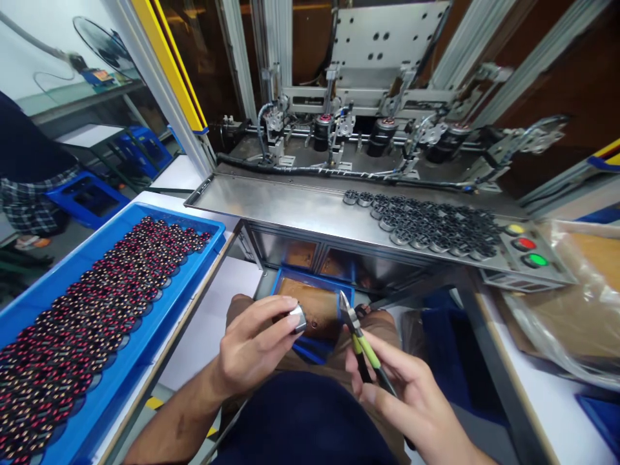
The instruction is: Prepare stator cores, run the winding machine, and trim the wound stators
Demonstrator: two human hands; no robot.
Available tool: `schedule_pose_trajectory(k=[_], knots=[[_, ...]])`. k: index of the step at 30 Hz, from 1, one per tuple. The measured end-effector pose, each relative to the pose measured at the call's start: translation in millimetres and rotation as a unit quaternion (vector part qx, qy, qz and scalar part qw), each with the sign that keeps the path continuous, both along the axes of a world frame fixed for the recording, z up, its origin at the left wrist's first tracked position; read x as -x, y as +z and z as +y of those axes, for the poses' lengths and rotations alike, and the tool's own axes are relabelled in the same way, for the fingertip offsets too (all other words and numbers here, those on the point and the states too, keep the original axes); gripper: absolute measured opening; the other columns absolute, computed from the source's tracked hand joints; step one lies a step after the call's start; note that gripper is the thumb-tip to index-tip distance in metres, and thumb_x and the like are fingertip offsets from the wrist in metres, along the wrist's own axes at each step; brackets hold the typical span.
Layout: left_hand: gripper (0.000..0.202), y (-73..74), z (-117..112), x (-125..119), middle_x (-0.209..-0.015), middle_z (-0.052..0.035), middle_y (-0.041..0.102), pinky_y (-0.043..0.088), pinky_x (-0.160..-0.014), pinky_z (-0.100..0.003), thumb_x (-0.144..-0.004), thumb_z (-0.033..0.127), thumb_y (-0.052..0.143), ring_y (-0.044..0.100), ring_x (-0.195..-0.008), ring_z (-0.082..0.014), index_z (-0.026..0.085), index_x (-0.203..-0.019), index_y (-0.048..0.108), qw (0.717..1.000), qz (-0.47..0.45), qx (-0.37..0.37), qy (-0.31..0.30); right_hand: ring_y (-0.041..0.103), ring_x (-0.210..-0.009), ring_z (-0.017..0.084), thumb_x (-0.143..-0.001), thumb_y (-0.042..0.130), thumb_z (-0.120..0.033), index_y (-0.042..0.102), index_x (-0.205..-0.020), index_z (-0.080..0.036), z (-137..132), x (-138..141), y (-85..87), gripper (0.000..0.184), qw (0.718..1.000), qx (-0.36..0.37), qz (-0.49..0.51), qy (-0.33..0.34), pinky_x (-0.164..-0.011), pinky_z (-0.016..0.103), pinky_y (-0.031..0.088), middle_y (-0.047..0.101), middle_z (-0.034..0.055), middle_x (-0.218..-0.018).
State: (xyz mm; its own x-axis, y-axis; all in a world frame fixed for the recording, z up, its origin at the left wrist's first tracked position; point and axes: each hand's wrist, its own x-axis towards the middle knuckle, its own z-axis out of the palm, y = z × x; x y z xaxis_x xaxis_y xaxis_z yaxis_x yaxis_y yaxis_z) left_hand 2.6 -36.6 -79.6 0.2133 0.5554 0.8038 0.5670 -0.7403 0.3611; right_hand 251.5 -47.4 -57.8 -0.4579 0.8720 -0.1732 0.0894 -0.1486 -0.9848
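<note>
Between the fingertips of my left hand [252, 342] is a small round metal part [298, 318], its silvery side facing right. My fingers hide much of it. My right hand [407, 394] is wrapped round the green and black handles of a pair of cutting pliers [365, 349], whose jaws point up and away from me. A gap separates the pliers from the metal part. Both hands are above my lap, over a blue bin [346, 289] with a brown bottom.
Left, a blue tray [194, 284] carries many wound coils [111, 290]. Ahead, dark round parts [436, 223] cover the right of a metal ledge [271, 200] before a machine [382, 135]. Right are push buttons [537, 259] and a plastic-lined box [588, 284]. A person [29, 161] stands far left.
</note>
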Motion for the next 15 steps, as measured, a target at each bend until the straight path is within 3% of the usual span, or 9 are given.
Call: schedule_pose_trajectory(k=[6,9,11,13,15], knots=[[0.055,-6.4,-2.2,1.8,-0.115,-0.0080,0.070,0.062,-0.089,-0.033,-0.073,0.002,0.076,0.070,-0.103,-0.0202,0.020,-0.123,0.061,1.000,0.011,0.001,0.025,0.058,-0.071,0.016,-0.084,0.063,-0.034,0.063,-0.122,-0.018,-2.5,-5.6,-9.3,0.041,1.000,0.005,0.013,-0.023,-0.066,0.028,0.051,0.064,0.0063,-0.088],[0.051,-9.5,1.2,1.4,-0.114,-0.0096,0.071,0.061,-0.089,-0.034,-0.075,0.008,0.077,0.070,-0.101,-0.0214,0.021,-0.122,0.062,0.993,-0.097,0.067,-0.013,0.057,-0.071,0.016,-0.085,0.063,-0.036,0.061,-0.124,-0.020,-4.8,-7.4,-13.7,0.043,0.999,0.019,0.032,-0.027,-0.064,0.028,0.050,0.064,0.0066,-0.090],[0.053,-13.0,5.6,1.7,-0.108,-0.0101,0.073,0.062,-0.079,-0.033,-0.078,0.026,0.077,0.072,-0.093,-0.0213,0.023,-0.127,0.058,0.953,-0.242,0.164,-0.075,0.058,-0.071,0.016,-0.085,0.063,-0.037,0.060,-0.126,-0.020,-6.7,-8.4,-16.9,0.045,0.998,0.028,0.037,-0.037,-0.065,0.029,0.050,0.064,0.0067,-0.091],[0.066,-17.3,10.5,2.9,-0.098,-0.0083,0.074,0.061,-0.068,-0.030,-0.075,0.049,0.076,0.072,-0.082,-0.0199,0.027,-0.132,0.052,0.881,-0.372,0.257,-0.140,0.059,-0.072,0.018,-0.083,0.065,-0.039,0.059,-0.129,-0.020,-8.1,-9.3,-20.4,0.049,0.997,0.039,0.029,-0.054,-0.067,0.031,0.051,0.065,0.0076,-0.093],[0.079,-21.3,13.8,5.1,-0.092,-0.0069,0.073,0.057,-0.063,-0.029,-0.067,0.062,0.076,0.069,-0.074,-0.0180,0.029,-0.134,0.050,0.820,-0.446,0.317,-0.170,0.060,-0.072,0.020,-0.082,0.065,-0.043,0.058,-0.130,-0.020,-8.3,-9.9,-23.7,0.055,0.996,0.049,0.020,-0.070,-0.066,0.033,0.052,0.066,0.0094,-0.095]])
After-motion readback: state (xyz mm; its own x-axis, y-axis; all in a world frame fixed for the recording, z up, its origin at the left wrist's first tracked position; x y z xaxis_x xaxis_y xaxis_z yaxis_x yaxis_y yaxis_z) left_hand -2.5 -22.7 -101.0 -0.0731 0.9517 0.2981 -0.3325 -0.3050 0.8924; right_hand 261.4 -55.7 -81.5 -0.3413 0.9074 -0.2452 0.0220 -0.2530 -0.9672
